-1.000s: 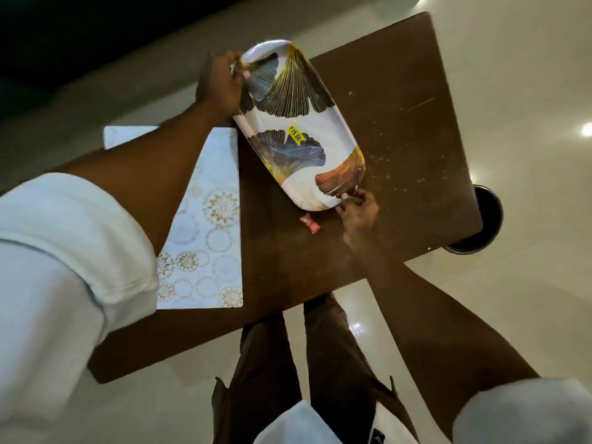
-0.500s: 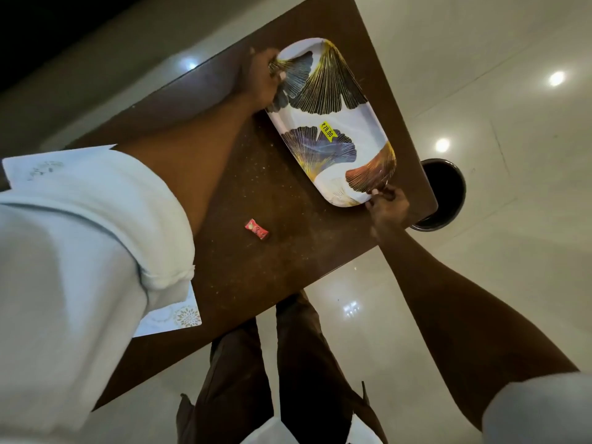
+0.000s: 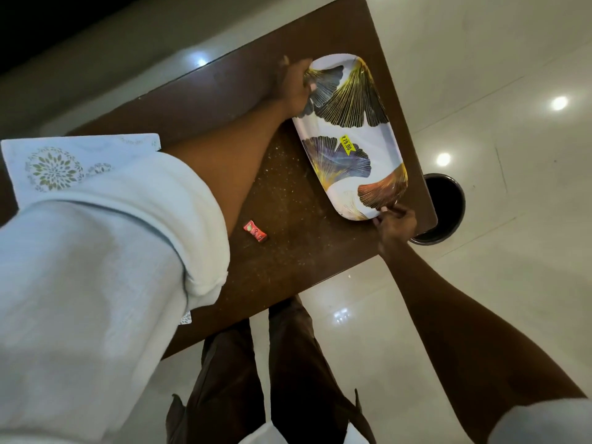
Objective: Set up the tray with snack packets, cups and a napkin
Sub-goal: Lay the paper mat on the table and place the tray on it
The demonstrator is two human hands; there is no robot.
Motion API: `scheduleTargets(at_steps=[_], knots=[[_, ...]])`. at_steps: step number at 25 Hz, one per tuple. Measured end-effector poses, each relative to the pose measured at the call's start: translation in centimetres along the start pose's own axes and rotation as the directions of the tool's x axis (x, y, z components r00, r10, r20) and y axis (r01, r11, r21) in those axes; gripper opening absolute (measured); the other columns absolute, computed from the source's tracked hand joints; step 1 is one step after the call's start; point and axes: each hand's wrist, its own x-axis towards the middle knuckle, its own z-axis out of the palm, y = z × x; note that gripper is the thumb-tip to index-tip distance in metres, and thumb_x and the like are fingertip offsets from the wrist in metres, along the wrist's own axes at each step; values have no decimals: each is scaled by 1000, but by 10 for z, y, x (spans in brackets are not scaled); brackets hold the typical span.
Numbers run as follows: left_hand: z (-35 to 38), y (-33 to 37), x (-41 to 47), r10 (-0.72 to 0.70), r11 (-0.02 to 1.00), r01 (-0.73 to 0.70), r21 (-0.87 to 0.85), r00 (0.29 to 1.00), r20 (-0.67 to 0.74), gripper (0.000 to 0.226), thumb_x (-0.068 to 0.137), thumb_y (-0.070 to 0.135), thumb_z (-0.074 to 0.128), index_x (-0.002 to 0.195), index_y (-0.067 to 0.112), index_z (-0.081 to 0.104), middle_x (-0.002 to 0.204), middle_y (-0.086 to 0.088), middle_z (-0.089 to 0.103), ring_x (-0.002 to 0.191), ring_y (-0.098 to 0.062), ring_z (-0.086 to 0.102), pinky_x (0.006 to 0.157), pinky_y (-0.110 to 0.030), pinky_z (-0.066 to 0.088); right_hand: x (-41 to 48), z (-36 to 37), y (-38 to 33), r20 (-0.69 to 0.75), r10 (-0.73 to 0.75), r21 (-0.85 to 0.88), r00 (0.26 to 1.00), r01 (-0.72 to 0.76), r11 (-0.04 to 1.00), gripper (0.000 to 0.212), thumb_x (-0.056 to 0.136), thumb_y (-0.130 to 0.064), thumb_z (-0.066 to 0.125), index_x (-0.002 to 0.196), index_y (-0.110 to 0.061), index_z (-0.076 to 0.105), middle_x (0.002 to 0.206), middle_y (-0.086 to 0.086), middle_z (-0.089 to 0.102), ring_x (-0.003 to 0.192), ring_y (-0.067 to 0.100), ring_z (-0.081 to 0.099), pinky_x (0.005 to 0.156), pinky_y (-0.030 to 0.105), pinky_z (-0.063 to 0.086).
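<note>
A long white tray [image 3: 378, 136] printed with gold, purple and brown fan leaves and a yellow price sticker lies at the right end of the brown table [image 3: 288, 261]. My left hand [image 3: 293, 86] grips its far end. My right hand [image 3: 395, 221] pinches its near end at the table's right edge. Nothing lies in the tray. A small red snack packet [image 3: 255, 231] rests on the table to the left of the tray, apart from both hands.
A white placemat with round floral prints [image 3: 54, 168] lies at the table's left, mostly hidden by my left sleeve. A dark round bin [image 3: 443, 208] stands on the glossy tiled floor just past the table's right edge. My legs are below the table's near edge.
Both hands have carried the tray rightward to the table's right end, away from the placemat. The red packet stays where it was, now well left of the tray.
</note>
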Motion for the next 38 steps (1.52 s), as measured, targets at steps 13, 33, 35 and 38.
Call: scheduleTargets(at_steps=[13,33,35,38], knots=[[28,-152,-183,-282,957,260,-130,940,-193,24,107,29,49,123,20,64,120,-3,70,111,-18,67,85,-30,50,-45,-9,64,75,29,-208,997,-13,978,26,97,-32,71,108,-13,57,117,19,70,80,17,68,72,32,63],[122,-126,-261,-243,944,238,-230,970,11,30,100,10,62,128,13,70,127,-6,70,113,-17,69,93,-27,59,-153,70,121,284,-28,-243,959,100,965,17,97,-9,70,114,-10,71,109,8,73,99,21,73,88,42,65],[149,-95,-255,-194,944,204,-258,979,62,34,99,10,63,133,11,68,131,-9,67,116,-21,67,98,-33,59,-125,42,111,227,-46,-264,973,107,959,17,96,-6,69,113,-9,70,111,12,73,100,25,73,88,43,64],[195,-37,-245,-140,941,186,-282,974,176,39,98,11,64,138,9,64,132,-13,64,119,-27,65,104,-43,55,-78,-5,93,108,-128,-249,986,151,957,19,93,0,69,112,-3,70,110,22,74,90,27,71,76,34,64]])
